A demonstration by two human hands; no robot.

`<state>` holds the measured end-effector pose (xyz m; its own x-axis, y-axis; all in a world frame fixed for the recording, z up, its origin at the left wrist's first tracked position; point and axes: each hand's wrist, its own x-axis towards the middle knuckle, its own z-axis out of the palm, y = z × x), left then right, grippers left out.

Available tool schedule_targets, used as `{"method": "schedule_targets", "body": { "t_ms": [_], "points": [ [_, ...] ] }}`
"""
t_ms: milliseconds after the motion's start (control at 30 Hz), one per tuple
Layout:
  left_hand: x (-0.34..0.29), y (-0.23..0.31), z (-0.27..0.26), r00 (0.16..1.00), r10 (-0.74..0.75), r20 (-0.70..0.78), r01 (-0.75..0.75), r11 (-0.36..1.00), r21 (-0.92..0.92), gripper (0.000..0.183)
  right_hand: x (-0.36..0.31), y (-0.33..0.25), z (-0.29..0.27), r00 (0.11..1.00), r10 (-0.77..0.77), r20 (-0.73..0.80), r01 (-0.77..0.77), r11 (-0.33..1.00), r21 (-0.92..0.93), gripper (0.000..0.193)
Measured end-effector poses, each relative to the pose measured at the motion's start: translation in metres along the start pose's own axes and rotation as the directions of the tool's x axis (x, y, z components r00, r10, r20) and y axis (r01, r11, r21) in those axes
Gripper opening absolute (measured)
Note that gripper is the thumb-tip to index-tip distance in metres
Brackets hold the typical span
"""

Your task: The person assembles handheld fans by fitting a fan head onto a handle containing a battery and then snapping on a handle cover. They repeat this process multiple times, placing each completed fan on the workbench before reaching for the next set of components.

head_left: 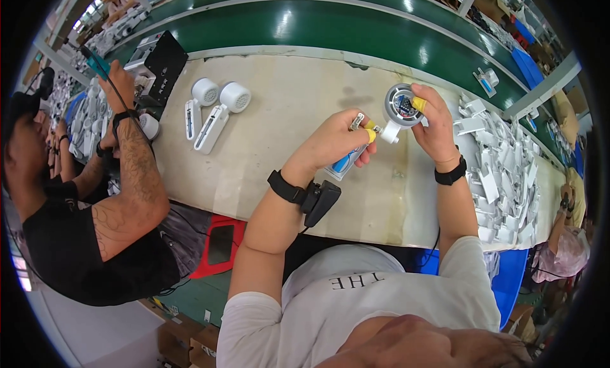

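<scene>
My left hand [340, 139] is closed around an opened white handle housing [341, 166], with a blue cylindrical part showing inside it. In my right hand [434, 117] is a round grey-and-white device head [394, 102], its open face showing a circuit board and wires. A short white neck [389, 133] juts from the head toward the handle, close to my left fingertips. Whether the two parts touch, I cannot tell. Yellow covers wrap some fingertips on both hands. Two assembled white devices [215, 115] with round perforated heads lie on the table to the left.
A large heap of white plastic shells [499, 171] covers the table's right end. Beyond the pale tabletop [279, 95] runs a green conveyor [254, 28]. At left, a co-worker [121, 177] holds a teal tool beside a black box [155, 69]. A blue bin [511, 282] stands below the right edge.
</scene>
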<state>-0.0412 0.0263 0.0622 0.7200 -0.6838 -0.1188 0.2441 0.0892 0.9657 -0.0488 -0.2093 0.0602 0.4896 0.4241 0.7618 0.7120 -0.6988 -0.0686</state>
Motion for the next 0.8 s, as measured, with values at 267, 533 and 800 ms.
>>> {"method": "schedule_targets", "body": {
  "t_ms": [267, 533, 800],
  "points": [
    [0.0021, -0.0015, 0.0037, 0.998, 0.041, -0.042, -0.036, 0.993, 0.115, 0.017, 0.0012, 0.0022, -0.0007, 0.992, -0.124, -0.035, 0.119, 0.986, -0.114, 0.044],
    [0.0034, -0.0035, 0.002, 0.997, 0.057, -0.052, -0.053, 0.996, 0.07, 0.015, 0.008, -0.0073, -0.0032, 0.997, -0.074, 0.015, 0.075, 0.994, -0.083, 0.051],
    [0.0062, -0.0049, 0.005, 0.989, 0.076, -0.127, -0.05, 0.98, 0.194, 0.016, 0.0087, -0.0075, -0.0064, 0.991, -0.076, 0.106, 0.082, 0.996, -0.047, 0.054]
  ]
}}
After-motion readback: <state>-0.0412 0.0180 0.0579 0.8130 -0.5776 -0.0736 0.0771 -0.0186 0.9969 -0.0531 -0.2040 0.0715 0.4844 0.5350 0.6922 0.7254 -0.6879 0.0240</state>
